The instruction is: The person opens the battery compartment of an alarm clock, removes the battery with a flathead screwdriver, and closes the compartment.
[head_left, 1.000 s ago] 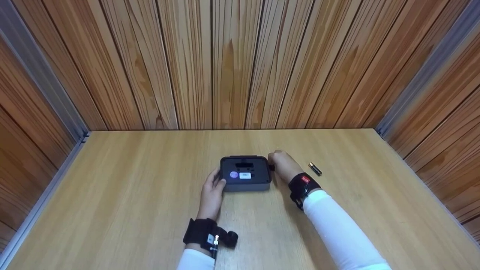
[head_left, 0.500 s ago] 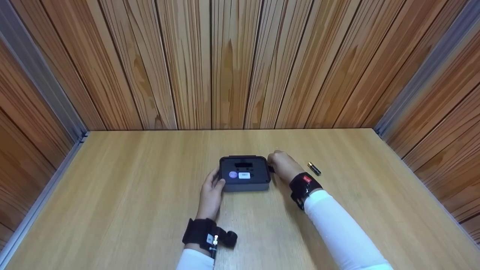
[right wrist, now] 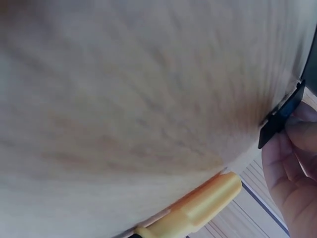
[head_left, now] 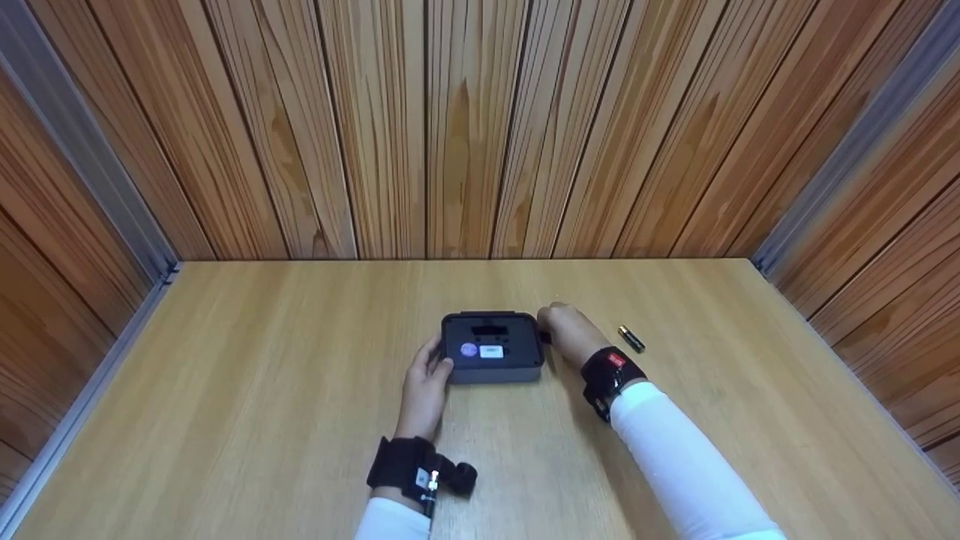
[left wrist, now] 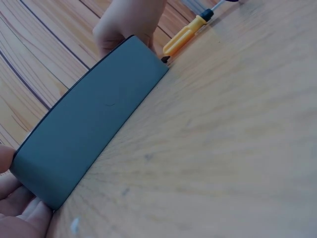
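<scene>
A dark grey boxy device lies on the table with a recessed black face, which bears a round purple sticker, a white label and a dark slot. My left hand grips its left side, thumb at the near corner and fingers along the side. In the left wrist view the device's plain grey side stands on the wood. Beyond its right end my right hand pinches a small flat black plastic cover with little tabs, between thumb and fingers. The cover is close to the device's right side.
A black and copper-coloured battery lies on the wooden table right of my right hand. A yellow-handled screwdriver appears in both wrist views near the device's right end. Plank walls enclose the back and sides.
</scene>
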Demonstrator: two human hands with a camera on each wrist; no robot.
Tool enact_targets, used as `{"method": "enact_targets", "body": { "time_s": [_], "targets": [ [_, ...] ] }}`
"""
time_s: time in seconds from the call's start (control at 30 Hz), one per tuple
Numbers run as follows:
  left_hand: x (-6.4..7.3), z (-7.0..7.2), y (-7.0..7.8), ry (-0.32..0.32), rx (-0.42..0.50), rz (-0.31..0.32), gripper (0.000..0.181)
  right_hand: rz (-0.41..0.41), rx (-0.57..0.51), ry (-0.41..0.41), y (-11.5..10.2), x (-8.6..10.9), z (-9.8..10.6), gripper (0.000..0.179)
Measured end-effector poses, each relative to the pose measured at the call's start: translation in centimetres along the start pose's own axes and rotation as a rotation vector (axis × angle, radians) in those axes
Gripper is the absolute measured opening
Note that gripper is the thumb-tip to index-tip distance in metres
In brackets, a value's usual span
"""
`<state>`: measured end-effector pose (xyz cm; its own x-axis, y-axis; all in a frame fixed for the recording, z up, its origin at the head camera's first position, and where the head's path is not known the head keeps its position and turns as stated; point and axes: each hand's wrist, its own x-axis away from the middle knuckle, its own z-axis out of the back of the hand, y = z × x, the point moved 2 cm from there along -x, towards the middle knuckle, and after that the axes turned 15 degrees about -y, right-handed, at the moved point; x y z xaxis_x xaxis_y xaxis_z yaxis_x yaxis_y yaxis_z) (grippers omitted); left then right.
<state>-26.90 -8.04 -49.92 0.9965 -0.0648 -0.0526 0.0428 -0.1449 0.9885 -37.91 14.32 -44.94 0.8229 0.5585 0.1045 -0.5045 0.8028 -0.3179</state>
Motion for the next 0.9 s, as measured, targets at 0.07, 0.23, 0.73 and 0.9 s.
{"method": "enact_targets", "body": {
  "time_s": [0.07,0.23,0.73,0.9],
  "targets": [
    [0.0,-0.1,0.0,0.0,0.006,-0.001,0.053,0.008,0.021,0.009,0.0,0.1,0.2,0.018],
    [0.0,-0.1,0.0,0.001,0.02,0.007,0.052,0.022,0.059,0.03,0.0,0.1,1.1,0.011],
    [0.0,-0.1,0.1,0.0,0.059,0.015,0.053,0.074,0.014,0.105,-1.7,-0.4,3.5,0.02],
    [0.0,-0.1,0.0,0.005,0.03,0.021,0.053,0.113,0.017,0.121,-3.1,-0.7,3.5,0.02]
  ]
}}
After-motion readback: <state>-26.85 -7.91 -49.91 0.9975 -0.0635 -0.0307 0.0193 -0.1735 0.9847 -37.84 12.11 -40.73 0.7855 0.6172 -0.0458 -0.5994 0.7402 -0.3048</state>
